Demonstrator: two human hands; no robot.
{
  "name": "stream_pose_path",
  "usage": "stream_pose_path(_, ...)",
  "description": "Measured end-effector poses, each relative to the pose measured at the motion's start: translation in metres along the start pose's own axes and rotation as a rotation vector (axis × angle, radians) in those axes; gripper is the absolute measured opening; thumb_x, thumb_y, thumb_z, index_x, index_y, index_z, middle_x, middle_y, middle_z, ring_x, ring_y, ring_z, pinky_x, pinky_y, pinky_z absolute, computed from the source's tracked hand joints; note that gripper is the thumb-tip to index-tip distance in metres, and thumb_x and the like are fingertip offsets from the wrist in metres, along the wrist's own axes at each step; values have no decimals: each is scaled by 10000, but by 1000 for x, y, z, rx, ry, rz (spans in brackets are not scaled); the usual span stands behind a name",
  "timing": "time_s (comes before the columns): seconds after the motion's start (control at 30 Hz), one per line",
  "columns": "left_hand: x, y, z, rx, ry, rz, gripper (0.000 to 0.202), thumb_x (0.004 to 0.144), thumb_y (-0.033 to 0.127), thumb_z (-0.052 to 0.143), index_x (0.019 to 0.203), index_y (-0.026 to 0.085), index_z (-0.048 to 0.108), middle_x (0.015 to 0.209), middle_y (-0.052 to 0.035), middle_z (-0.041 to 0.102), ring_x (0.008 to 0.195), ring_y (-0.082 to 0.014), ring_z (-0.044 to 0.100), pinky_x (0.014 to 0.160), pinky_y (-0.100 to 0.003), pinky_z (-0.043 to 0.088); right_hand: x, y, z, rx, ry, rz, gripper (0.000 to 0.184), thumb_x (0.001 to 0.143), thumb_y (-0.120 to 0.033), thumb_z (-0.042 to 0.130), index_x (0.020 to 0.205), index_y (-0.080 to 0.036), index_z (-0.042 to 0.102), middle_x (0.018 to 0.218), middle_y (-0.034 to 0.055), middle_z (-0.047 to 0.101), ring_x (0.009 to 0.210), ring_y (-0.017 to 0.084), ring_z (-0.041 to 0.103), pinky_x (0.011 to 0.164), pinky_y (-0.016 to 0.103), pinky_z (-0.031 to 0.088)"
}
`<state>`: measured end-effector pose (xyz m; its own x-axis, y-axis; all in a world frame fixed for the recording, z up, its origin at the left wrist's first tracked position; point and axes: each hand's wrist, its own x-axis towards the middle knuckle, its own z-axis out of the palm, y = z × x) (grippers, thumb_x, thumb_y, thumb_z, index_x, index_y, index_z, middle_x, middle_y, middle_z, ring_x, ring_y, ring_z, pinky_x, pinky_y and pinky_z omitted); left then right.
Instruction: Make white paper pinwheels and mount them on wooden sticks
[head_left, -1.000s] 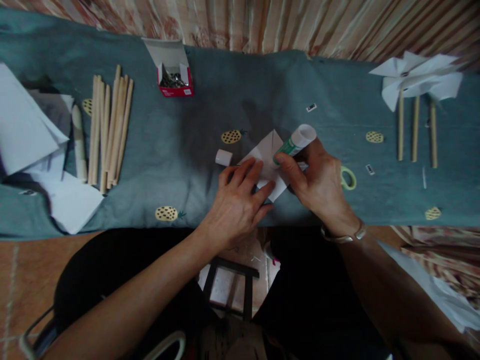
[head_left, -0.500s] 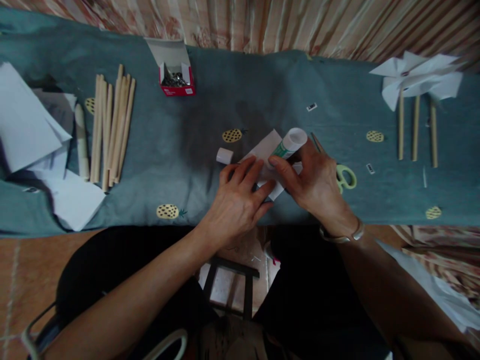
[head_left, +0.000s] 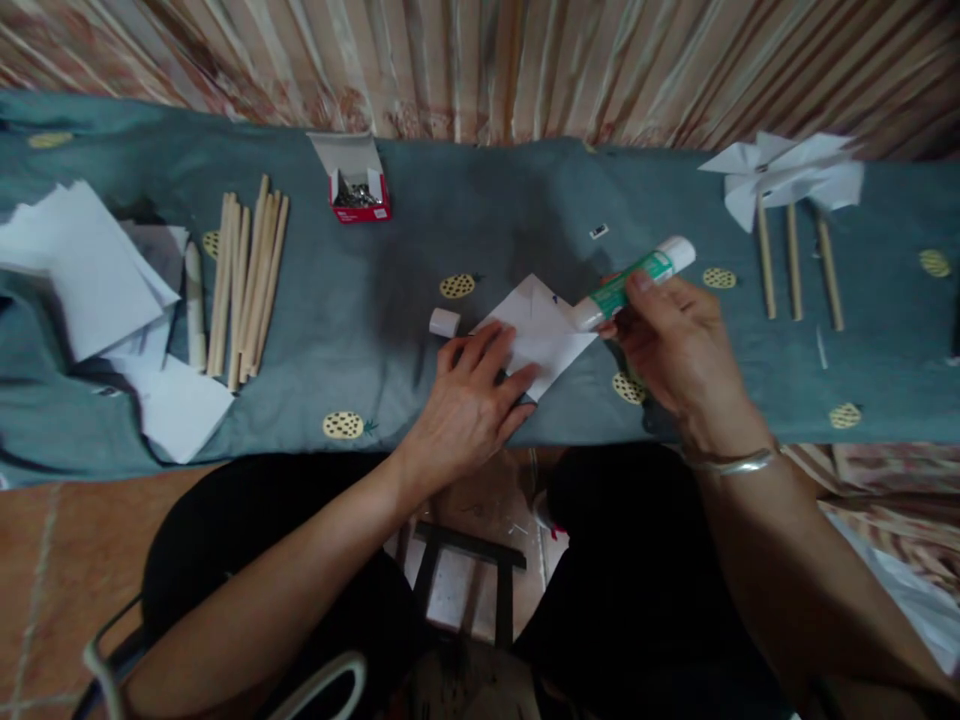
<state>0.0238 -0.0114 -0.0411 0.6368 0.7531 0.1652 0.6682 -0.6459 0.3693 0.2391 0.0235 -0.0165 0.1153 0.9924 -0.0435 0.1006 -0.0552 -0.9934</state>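
Observation:
My left hand [head_left: 471, 400] lies flat with fingers spread on a folded white paper square [head_left: 541, 328] on the teal cloth [head_left: 420, 260]. My right hand [head_left: 679, 345] grips a green and white glue stick [head_left: 634, 282], lifted and tilted, its tip at the paper's right corner. The glue stick's white cap [head_left: 444, 322] lies just left of the paper.
A bundle of wooden sticks [head_left: 247, 275] and loose white sheets [head_left: 90, 265] lie at the left. A red box of pins [head_left: 358, 193] stands open at the back. Finished white paper pinwheels on sticks [head_left: 787, 200] lie at the right. A stool [head_left: 465, 580] is below.
My right hand has drawn the glue stick off the paper's middle to the right and tilted it flatter. The scissors are now hidden under that hand. The view shifted slightly.

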Motion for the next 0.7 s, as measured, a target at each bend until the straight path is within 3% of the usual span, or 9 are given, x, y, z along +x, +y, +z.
stream_pose_path(0.13, -3, -2, -2, -1, 45, 41, 396, 962, 380, 511, 1316, 204, 546, 1474, -180, 465, 1415, -332, 365, 1048, -517, 361, 0, 4, -7, 189, 1, 187, 237, 793, -471, 675, 773, -245, 605, 695, -8, 648, 621, 146, 641, 665, 314, 581)
stream_pose_path(0.23, -5, -12, -10, -5, 155, 77, 374, 979, 364, 471, 1301, 185, 537, 1433, -167, 519, 1380, -282, 425, 1031, -472, 395, 1, 9, -10, 227, -16, 193, 296, 807, -535, 630, 780, -243, 590, 703, 11, 674, 698, 179, 694, 730, 350, 607)
stream_pose_path(0.37, -4, -37, -19, 13, 296, -75, 394, 930, 244, 522, 1319, 186, 525, 1405, -146, 551, 1323, -272, 482, 1047, -465, 396, 2, 10, -10, 258, -24, 157, 318, 836, -556, 592, 791, -242, 592, 749, 18, 704, 757, 188, 717, 750, 363, 613)
stream_pose_path(0.53, 1, -61, -15, -57, 242, -172, 404, 872, 151, 531, 1273, 156, 576, 1313, -126, 624, 1226, -271, 553, 1007, -453, 460, -3, 6, 2, 470, 0, 266, 310, 704, -487, 793, 778, -214, 665, 744, -15, 708, 644, 111, 666, 635, 218, 588)
stream_pose_path(0.7, 2, -59, -14, -203, 281, -217, 289, 869, 183, 590, 1151, 200, 653, 1170, -83, 697, 1093, -242, 623, 975, -422, 504, -10, 2, 16, 492, -44, 339, 314, 630, -399, 873, 811, -193, 721, 750, -14, 728, 606, 81, 658, 562, 151, 554)
